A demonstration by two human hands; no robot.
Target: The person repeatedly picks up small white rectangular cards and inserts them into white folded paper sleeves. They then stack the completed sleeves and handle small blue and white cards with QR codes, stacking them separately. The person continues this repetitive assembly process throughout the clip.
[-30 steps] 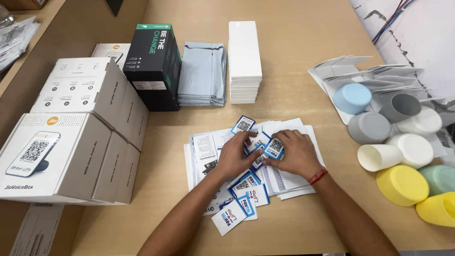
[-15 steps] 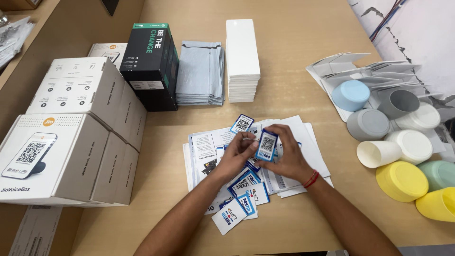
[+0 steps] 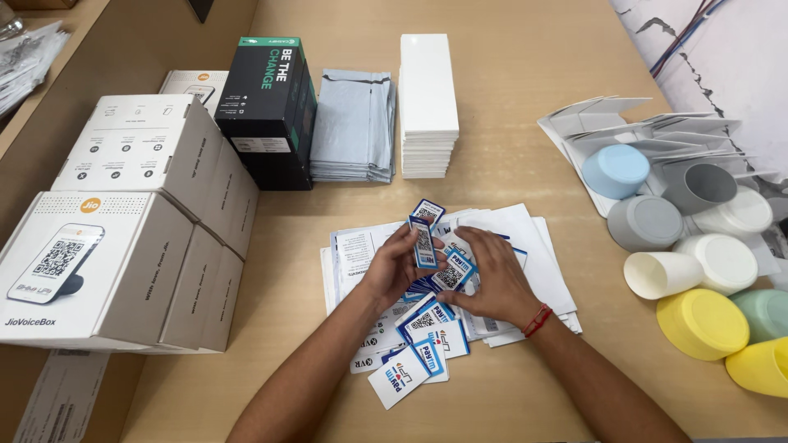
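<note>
l hand (image 3: 392, 267) fingers pinch upright blue card (image 3: 423, 243); r hand (image 3: 491, 279) fingers grip 2nd card (image 3: 451, 273).

Left hand (image 3: 394, 267) now lifts one blue-edged code card (image 3: 423, 243) upright in its grip, raised off the pile, right hand (image 3: 492, 279) now lower beside it, pressing another card (image 3: 451, 275).

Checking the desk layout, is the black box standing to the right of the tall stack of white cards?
No, the black box stands left of the white card stack, with a pile of grey pouches between them.
</note>
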